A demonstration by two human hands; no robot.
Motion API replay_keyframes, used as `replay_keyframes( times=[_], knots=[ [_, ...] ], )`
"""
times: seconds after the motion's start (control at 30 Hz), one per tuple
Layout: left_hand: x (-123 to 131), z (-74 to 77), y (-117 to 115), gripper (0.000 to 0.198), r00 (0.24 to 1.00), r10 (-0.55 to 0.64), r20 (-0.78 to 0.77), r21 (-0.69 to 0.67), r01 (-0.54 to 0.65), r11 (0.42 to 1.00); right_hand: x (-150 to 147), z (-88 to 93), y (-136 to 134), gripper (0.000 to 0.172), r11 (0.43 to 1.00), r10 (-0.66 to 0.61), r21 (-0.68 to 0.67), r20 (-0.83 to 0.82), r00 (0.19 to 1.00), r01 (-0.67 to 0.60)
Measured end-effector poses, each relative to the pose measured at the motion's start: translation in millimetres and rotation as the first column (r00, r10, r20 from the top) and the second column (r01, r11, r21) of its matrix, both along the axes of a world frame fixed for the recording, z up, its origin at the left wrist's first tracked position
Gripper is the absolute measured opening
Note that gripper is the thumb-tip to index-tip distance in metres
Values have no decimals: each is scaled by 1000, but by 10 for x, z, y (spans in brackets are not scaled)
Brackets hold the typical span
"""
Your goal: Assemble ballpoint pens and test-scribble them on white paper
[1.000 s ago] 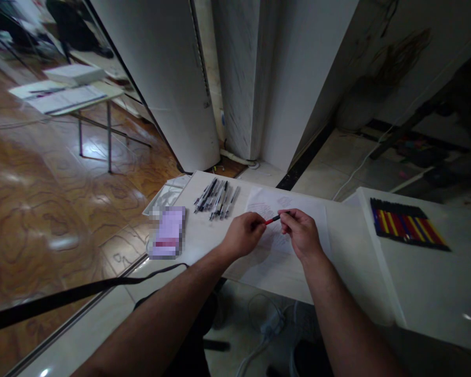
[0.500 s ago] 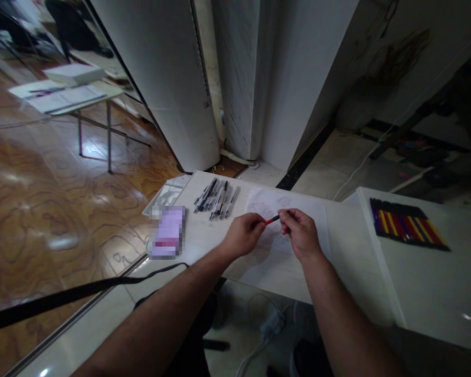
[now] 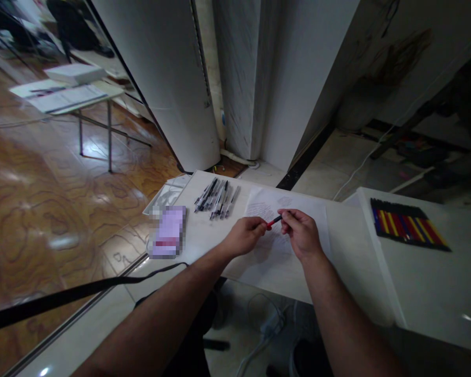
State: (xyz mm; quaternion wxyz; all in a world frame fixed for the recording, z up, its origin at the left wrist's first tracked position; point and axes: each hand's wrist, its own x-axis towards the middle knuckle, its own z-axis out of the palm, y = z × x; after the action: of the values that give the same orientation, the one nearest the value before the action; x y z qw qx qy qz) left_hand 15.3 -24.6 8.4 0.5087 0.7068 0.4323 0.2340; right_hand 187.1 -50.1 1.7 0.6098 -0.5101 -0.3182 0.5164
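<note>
A red and black pen (image 3: pixel 273 221) is held between both hands above a white sheet of paper (image 3: pixel 317 222) with written lines on it. My left hand (image 3: pixel 246 234) pinches the red end. My right hand (image 3: pixel 299 230) has its fingers closed on the black end. To the left of the paper lies a loose pile of clear and black pens (image 3: pixel 216 198). On the white surface at the right, several red, yellow and blue pens with black ends (image 3: pixel 410 225) lie side by side in a row.
A pixelated purple item (image 3: pixel 168 230) sits at the table's left edge, with a black strap (image 3: pixel 102 285) running below it. Beyond are a small folding table (image 3: pixel 66 97), a white column (image 3: pixel 255 78) and a white cable (image 3: pixel 357 165) on the floor.
My left hand has shifted slightly right and down, and the pen tilts a little more. The right hand stays nearly in place.
</note>
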Motion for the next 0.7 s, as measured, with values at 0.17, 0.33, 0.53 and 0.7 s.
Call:
replay_keyframes(
  times=[0.17,0.33,0.53,0.7],
  knots=[
    [-2,-4,-1,32,1000,-9,-5,8,9,1000,2,-8,5,24,1000,-1,5,4,1000,1],
    [2,16,-5,33,1000,-17,-10,22,17,1000,4,-9,3,25,1000,-9,-7,1,1000,10],
    [6,26,-13,32,999,-6,-38,32,7,999,5,4,0,26,1000,0,-16,7,1000,0],
    [10,29,-14,29,998,15,-58,78,-10,997,1,8,-2,25,1000,4,-7,20,1000,-4]
  ],
)
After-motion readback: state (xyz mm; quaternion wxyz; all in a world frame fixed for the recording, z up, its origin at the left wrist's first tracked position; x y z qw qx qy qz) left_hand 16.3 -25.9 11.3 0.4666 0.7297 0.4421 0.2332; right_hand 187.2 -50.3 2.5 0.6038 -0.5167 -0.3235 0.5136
